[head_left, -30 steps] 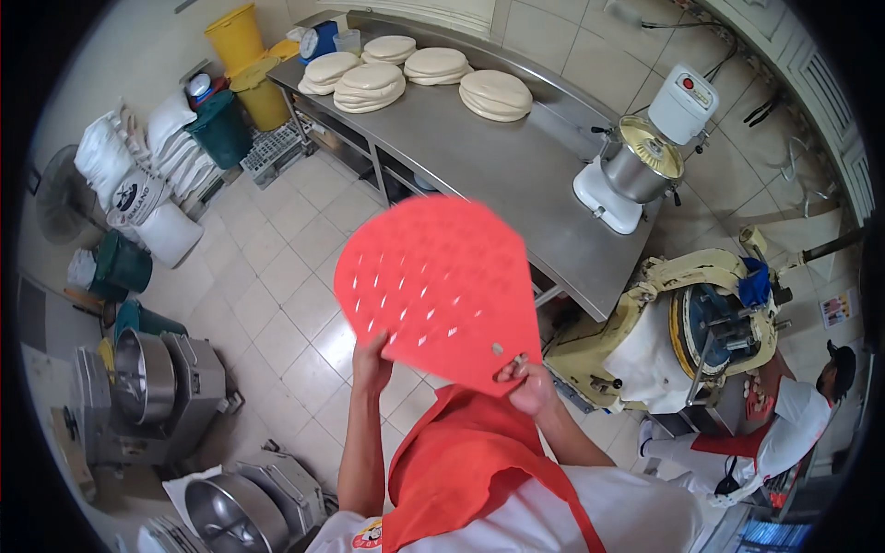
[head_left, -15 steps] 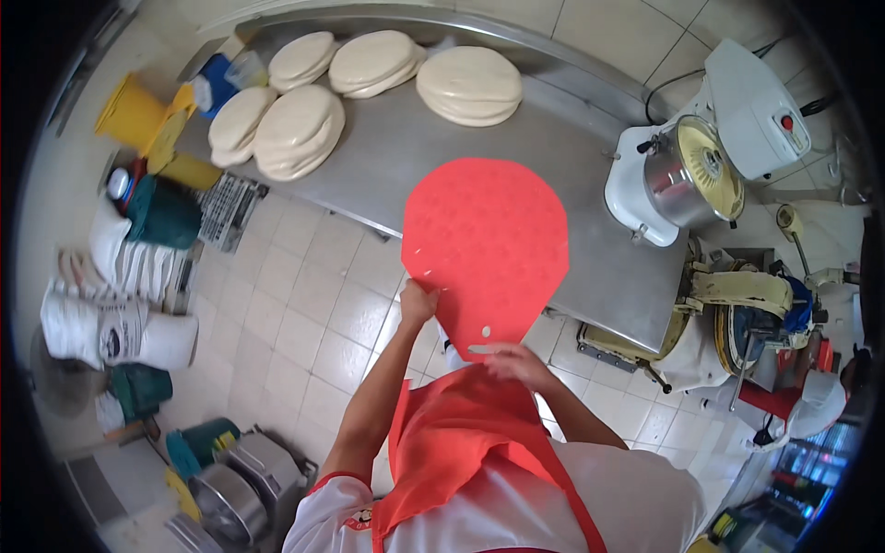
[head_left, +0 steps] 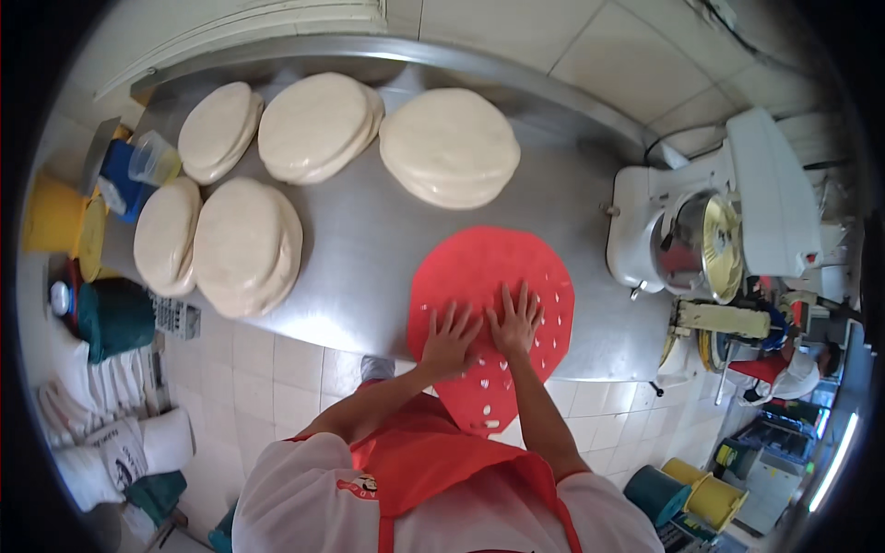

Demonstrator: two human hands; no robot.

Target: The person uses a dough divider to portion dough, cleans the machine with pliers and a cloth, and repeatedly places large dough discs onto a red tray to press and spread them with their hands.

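Both of my hands lie spread on a red perforated board [head_left: 489,249] with a tapered end, which rests on the steel table [head_left: 350,240] and overhangs its front edge. My left hand [head_left: 452,341] is on the board's left half, my right hand [head_left: 514,327] just right of it, fingers apart on both. Beyond and left of the board sit several pale, glossy stacks of flattened dough, the nearest at the back [head_left: 450,143] and front left [head_left: 241,241].
A white stand mixer [head_left: 765,198] occupies the table's right end. A clear cup [head_left: 147,158] and blue item stand at the left end. Buckets [head_left: 115,313] and white sacks [head_left: 161,442] line the lower left. At far right, another person [head_left: 793,378] is by machinery.
The board has gone from being held up in my hands to lying on the table, my hands now spread on it. The view has moved closer over the table and dough.
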